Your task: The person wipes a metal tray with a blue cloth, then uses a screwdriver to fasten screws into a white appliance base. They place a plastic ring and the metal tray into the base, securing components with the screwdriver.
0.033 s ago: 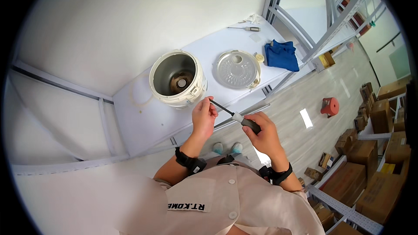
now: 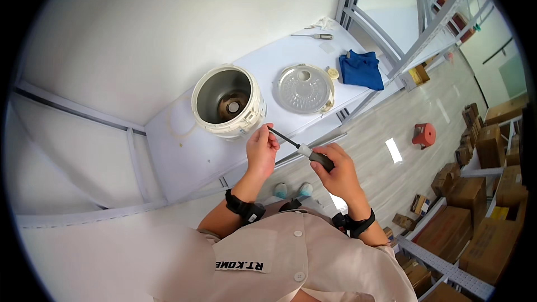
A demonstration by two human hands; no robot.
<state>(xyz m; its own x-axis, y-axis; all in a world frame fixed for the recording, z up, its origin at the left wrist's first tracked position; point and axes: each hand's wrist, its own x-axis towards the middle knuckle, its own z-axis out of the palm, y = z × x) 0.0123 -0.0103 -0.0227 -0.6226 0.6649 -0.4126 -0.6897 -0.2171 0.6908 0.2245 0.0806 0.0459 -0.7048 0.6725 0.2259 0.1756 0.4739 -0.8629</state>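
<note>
My right hand [image 2: 340,174] is wrapped round the grey and dark handle of a screwdriver [image 2: 290,141], whose dark shaft slants up to the left. At its tip the fingers of my left hand [image 2: 261,151] are pinched together; whatever they hold is too small to make out. Just beyond my left hand stands an open rice cooker body [image 2: 256,113], cream outside with a grey inside wall and a brownish bottom with a round piece in the middle. To its right lies a round cooker lid [image 2: 305,92], its silvery inner face up.
The white table [image 2: 184,162] runs along a wall. Toward its far right end are a second screwdriver [image 2: 323,36], a small cream round part [image 2: 333,73] and a folded blue cloth [image 2: 361,71]. A red stool [image 2: 424,136] and shelves of cardboard boxes [image 2: 444,235] stand at right.
</note>
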